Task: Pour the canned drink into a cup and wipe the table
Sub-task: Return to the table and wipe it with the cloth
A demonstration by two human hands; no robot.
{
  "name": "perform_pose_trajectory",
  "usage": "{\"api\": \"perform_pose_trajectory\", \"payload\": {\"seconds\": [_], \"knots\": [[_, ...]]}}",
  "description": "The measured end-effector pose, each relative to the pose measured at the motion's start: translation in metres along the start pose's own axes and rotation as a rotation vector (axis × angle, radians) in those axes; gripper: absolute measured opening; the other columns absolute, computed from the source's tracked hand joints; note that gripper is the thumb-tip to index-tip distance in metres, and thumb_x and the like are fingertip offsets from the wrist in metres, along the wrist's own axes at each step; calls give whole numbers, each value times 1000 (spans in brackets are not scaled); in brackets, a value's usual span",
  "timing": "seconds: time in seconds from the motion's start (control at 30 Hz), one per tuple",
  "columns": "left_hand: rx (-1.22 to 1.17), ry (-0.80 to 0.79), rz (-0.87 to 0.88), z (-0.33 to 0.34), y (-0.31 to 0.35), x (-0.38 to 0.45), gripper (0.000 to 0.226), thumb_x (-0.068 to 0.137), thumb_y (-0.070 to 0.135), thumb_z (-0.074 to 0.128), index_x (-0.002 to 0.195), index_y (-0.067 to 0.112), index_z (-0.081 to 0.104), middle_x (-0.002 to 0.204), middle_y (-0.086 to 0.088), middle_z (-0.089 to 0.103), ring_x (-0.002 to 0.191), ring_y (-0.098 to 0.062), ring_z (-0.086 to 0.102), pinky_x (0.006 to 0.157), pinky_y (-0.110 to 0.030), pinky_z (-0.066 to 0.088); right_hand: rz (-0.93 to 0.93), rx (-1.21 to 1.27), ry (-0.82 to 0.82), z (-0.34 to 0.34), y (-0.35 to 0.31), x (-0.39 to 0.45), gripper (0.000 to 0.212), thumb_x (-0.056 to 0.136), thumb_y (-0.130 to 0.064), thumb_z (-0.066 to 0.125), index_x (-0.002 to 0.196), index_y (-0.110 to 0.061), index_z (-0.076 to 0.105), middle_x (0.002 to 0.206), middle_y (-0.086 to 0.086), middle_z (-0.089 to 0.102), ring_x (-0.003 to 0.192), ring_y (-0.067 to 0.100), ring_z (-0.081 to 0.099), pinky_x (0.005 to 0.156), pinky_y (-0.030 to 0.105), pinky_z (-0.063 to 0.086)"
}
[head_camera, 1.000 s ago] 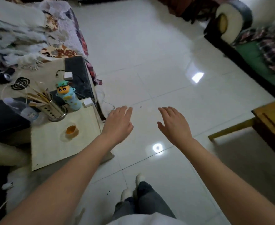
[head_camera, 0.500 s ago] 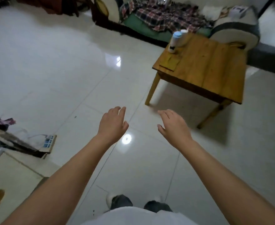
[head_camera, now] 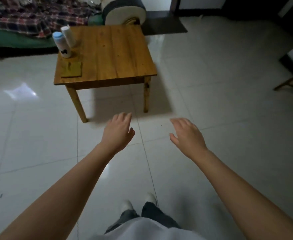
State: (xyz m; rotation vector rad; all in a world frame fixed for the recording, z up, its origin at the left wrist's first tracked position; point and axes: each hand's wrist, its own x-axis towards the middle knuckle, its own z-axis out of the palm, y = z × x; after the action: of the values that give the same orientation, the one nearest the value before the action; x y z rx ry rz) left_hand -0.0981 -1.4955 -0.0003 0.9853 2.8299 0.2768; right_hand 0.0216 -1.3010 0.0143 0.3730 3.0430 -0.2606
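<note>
White floor tiles [head_camera: 211, 94] shine around a small wooden table [head_camera: 114, 54] (a couch [head_camera: 21, 40] sits behind), where the can [head_camera: 62, 45], cup [head_camera: 69, 36] and cloth [head_camera: 72, 69] wait, while the left hand [head_camera: 117, 133] and right hand [head_camera: 188, 135] hover open, holding nothing.

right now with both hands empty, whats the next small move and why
Probably step toward the wooden table and reach the left hand toward the can at its far left corner. Both the left and the right hand are open and hover over bare floor, short of the table, while the can, the cup behind it and the folded cloth sit untouched.
</note>
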Motion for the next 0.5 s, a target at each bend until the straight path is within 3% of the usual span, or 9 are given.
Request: {"api": "perform_pose_trajectory", "payload": {"seconds": [0.27,0.5], "knots": [[46,-103,299,24,85,48,54,92,30,45,141,12,29,142,-11,39,128,-30,39,103,-38,35,310,47,72,-4,76,-62,49,91,-24,51,135,-7,41,138,9,47,132,25,36,107,36,28],[75,-118,421,38,162,83,54,93,32,43,141,13,28,143,-11,38,128,-29,38,104,-38,33,439,44,100,-7,144,-92,48,89,-22,53,133,-6,43,136,10,49,130,26,38,105,35,31]]}}
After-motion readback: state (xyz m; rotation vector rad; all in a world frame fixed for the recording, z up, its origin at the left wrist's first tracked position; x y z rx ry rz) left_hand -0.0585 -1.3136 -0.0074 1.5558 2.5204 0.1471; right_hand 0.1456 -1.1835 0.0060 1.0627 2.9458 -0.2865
